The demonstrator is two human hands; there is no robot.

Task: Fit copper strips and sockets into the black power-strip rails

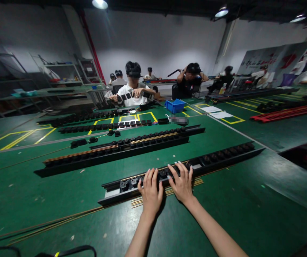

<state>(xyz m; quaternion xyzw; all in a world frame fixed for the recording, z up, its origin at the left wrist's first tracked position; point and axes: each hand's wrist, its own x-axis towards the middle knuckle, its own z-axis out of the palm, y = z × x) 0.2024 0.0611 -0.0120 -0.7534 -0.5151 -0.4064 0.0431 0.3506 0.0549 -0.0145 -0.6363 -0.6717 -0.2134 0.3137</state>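
My left hand (151, 191) lies over a long black channel rail (115, 198), fingers stretched across its inside and spread a little. Just to the right, my right hand (182, 182) rests on the same rail with its fingers apart. Small black square blocks (124, 185) sit in a row inside the channel, partly hidden by both hands. A thin brass-coloured rod runs along the far side of the row. Below the rail, several short brass-coloured rods (198, 182) lie on the table, passing beneath my hands. Neither hand is visibly gripping anything.
A second black rail (107, 161) with blocks and rods lies beyond. Long thin rods (62, 221) stretch left across the green table (239, 214). A blue bin (174, 106), white paper sheets (221, 114) and red rails (290, 112) are farther off. Co-workers sit across the table.
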